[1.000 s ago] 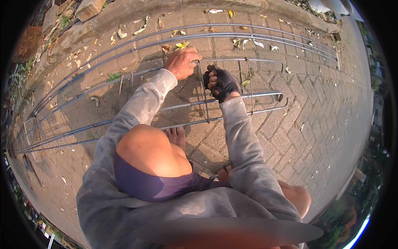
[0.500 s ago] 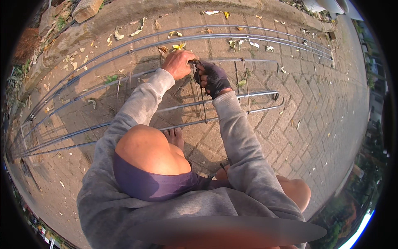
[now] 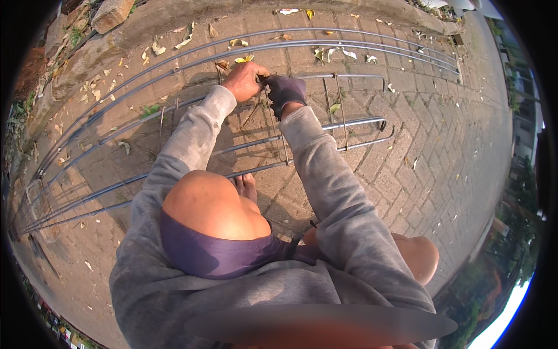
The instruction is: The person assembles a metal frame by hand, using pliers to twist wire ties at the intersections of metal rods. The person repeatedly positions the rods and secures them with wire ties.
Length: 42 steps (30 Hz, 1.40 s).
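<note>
A long cage of grey steel bars lies before me, its bars crossed by thin rectangular stirrups. My bare left hand (image 3: 244, 81) is closed around the far steel bar (image 3: 325, 76), where a stirrup (image 3: 285, 148) meets it. Right beside it, my right hand (image 3: 286, 93) wears a dark fingerless glove. Its fingers are curled in at the same joint, and whatever they grip is hidden behind the glove. Both hands nearly touch. Another stirrup (image 3: 343, 110) crosses the bars to the right of my gloved hand.
Loose long rods (image 3: 325, 43) run in a curve beyond the cage. A concrete kerb (image 3: 192, 22) borders the far side, with a brick (image 3: 113, 15) on top at left. Dry leaves are scattered on the paving (image 3: 418, 151). My bare foot (image 3: 247, 187) is close to the near bar.
My right hand has turned over, so the back of the glove now hides its fingers. My left hand stays at the joint. The whole view has shifted slightly.
</note>
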Available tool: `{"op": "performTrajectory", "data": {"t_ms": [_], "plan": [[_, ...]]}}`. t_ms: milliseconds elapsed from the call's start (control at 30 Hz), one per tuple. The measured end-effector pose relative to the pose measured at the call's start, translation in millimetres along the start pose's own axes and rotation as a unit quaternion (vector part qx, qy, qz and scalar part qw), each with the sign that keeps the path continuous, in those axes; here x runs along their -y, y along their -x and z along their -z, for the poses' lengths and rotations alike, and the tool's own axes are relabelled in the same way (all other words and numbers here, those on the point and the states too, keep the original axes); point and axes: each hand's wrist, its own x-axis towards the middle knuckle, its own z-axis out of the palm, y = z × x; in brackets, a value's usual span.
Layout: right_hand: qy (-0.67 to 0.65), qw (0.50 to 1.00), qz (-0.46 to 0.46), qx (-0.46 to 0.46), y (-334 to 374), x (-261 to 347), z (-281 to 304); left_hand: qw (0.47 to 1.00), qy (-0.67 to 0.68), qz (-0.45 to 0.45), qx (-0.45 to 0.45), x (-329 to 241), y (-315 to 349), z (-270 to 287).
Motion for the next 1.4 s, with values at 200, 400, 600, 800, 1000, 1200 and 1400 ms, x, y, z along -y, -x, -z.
{"op": "performTrajectory", "data": {"t_ms": [200,400,600,800,1000,1200,1400], "plan": [[0.026,0.999,-0.027,0.031,0.0,1.0,6.9,0.978,0.165,0.105,0.077,19.6,-24.0,8.8],[0.030,0.998,-0.030,0.044,-2.0,0.5,7.8,0.955,0.253,0.153,0.002,13.9,-27.7,2.6],[0.016,0.999,-0.011,0.036,0.3,-1.0,10.6,0.867,0.471,0.148,-0.057,1.1,-14.2,14.4],[0.037,0.999,0.009,0.038,3.2,-2.0,13.8,0.912,0.366,0.163,-0.086,-10.0,-12.6,16.9],[0.039,0.999,0.005,0.032,7.7,-1.0,14.7,0.989,0.079,0.049,0.118,-10.8,-9.4,16.2],[0.005,1.000,0.031,-0.003,1.2,-13.3,-2.4,0.968,-0.236,0.065,0.058,-14.3,-7.1,-8.9],[-0.185,0.983,0.002,-0.008,-4.2,-45.6,-46.9,0.981,-0.179,0.043,0.058,-2.3,-12.9,-7.5]]}}
